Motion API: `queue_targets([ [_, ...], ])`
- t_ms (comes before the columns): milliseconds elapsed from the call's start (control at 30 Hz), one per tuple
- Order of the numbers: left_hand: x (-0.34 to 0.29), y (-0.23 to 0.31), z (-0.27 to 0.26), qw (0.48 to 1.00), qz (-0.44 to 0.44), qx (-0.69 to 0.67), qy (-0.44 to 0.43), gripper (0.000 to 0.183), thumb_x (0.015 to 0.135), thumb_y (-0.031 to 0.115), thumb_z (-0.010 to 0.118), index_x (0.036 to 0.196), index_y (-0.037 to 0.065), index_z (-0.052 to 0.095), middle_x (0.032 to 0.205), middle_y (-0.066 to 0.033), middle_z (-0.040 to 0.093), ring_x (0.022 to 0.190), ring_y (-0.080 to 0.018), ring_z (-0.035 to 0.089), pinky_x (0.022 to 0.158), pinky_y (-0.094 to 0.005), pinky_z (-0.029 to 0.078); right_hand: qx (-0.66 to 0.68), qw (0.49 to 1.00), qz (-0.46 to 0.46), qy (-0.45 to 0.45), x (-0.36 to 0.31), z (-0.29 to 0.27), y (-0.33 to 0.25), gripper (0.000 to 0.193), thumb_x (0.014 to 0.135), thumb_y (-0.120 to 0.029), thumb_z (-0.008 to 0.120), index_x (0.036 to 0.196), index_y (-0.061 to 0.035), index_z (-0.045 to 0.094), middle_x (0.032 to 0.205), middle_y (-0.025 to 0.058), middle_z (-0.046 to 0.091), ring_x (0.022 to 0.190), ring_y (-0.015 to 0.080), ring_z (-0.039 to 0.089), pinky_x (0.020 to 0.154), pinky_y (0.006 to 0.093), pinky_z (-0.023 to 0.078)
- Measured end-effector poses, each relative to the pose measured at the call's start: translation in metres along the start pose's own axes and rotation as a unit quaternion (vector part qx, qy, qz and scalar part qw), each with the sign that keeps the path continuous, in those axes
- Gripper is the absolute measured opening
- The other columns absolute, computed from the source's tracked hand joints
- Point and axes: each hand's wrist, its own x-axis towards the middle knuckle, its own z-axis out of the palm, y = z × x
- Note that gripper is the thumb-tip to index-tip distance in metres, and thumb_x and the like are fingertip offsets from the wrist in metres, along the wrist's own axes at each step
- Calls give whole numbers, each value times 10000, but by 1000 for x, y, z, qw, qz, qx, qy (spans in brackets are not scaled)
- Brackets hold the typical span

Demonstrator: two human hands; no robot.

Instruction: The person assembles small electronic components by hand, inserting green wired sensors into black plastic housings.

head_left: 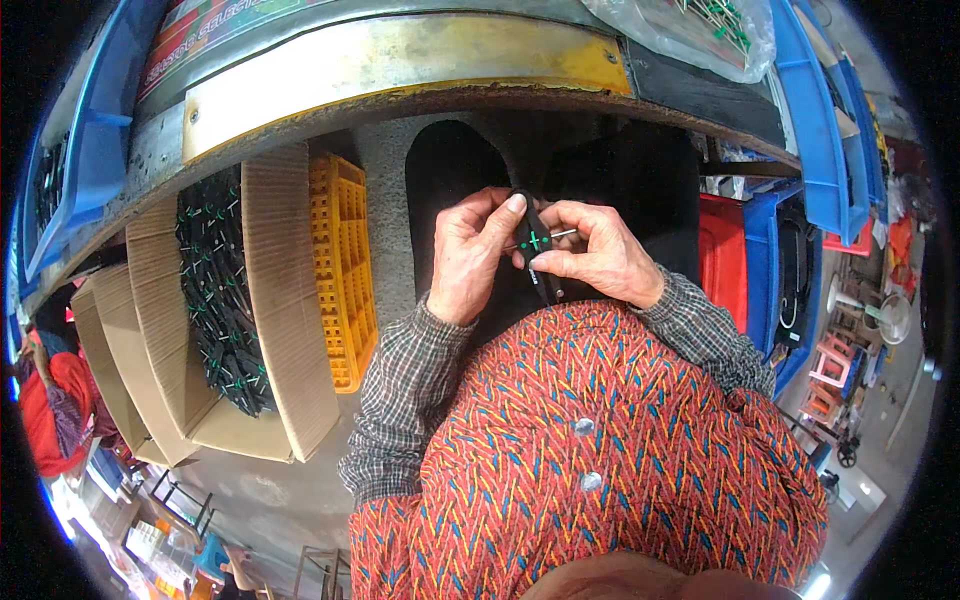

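Both hands hold a slim black piece over my lap, upright in the picture, with a green cross and green dots on its face. My left hand pinches its upper end between thumb and fingers. My right hand grips its side, with the thumb pressed on its front. A thin metal rod sticks out sideways between the right thumb and fingers. Whether the rod passes through the piece is hidden by the fingers.
An open cardboard box at left holds many black pieces with green-and-metal bits. Beside it stands a yellow crate. The bench edge arches ahead, bearing a plastic bag of green-ended pins. Blue bins stand at right.
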Motion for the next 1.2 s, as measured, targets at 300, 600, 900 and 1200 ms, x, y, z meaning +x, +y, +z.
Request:
queue_targets([
  [300,0,5,-1,1000,5,-1,8,202,937,167,572,974,-24,628,773,-39,628,602,-74,558,497,-205,438,-4,1000,13,6,1,0,2,246,828,-57,678,1038,32,586,885,48,670,758,64,608,646,224,511],
  [600,-1,13,-6,1000,13,-8,16,201,934,168,576,970,-22,630,745,-25,608,589,-66,543,493,-206,438,-45,999,11,15,0,1,-2,245,810,-86,708,1008,-1,591,749,-33,562,646,20,515,570,184,429],
  [900,-2,12,-15,999,12,9,32,204,936,175,574,976,-16,633,741,-19,606,586,-63,543,491,-204,435,-44,999,16,16,-1,0,2,240,829,-112,697,1015,1,597,782,-34,565,663,15,516,571,178,427],
  [1200,-6,17,-14,999,13,14,42,212,931,178,585,963,-26,631,745,-18,612,550,-51,529,479,-193,429,-24,1000,6,19,-1,2,3,229,833,-134,698,987,15,616,752,-12,588,632,37,534,534,194,444],
])
